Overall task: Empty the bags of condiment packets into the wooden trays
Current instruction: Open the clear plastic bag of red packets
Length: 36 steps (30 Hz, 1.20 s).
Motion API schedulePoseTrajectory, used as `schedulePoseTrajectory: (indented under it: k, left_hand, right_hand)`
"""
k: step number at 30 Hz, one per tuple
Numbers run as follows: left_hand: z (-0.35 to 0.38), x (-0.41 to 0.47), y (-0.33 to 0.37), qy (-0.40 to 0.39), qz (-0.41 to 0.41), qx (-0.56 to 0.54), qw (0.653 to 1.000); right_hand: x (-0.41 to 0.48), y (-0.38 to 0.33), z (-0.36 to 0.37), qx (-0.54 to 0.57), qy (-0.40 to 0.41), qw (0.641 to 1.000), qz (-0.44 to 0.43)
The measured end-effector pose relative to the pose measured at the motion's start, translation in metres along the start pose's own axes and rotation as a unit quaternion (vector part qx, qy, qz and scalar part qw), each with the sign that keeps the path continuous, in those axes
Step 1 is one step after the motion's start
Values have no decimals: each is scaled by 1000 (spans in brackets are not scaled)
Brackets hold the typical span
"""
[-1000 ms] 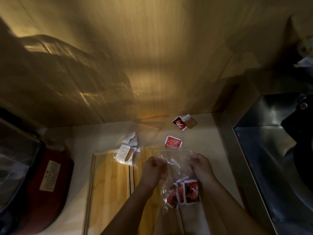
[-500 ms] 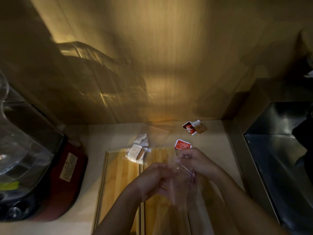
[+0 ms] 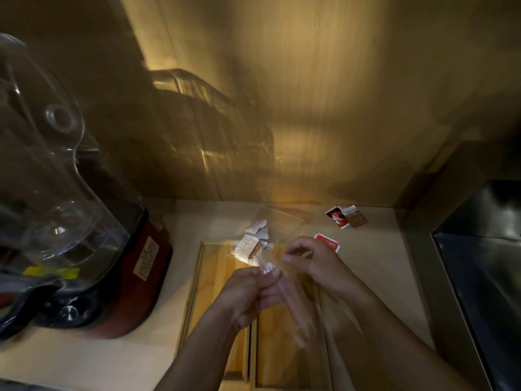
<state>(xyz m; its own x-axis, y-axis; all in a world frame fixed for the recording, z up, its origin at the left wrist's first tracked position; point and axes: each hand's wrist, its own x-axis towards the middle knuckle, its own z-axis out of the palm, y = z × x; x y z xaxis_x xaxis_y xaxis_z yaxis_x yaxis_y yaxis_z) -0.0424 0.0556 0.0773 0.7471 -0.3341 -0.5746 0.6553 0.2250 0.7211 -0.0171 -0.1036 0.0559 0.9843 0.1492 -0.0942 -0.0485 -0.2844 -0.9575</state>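
Both hands grip a clear plastic bag above the wooden trays.
The left hand (image 3: 248, 292) is fisted around the bag (image 3: 284, 294); the right hand (image 3: 313, 263) pinches its upper edge, over the trays (image 3: 214, 280) on the tabletop (image 3: 375, 258).

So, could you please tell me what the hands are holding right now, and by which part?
Both hold a clear plastic bag: the left hand grips its bunched top end, the right hand pinches an upper edge. Contents cannot be told.
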Motion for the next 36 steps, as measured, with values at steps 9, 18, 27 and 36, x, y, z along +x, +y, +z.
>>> schedulePoseTrajectory:
  k: [9,18,27,36]
  left_hand:
    - [1,-5,-10,127,74,50,988]
    - [21,-12,-16,99,116,89,984]
    - [20,-11,-20,67,182,143,971]
    - [17,-25,-7,37,150,193,969]
  right_hand:
    - [-28,-29,7,-3,-55,998,-36]
    - [-44,-32,2,-36,-76,996,1]
    - [-54,-27,-5,23,-70,996,41]
    - [-47,-27,-8,-8,-73,997,31]
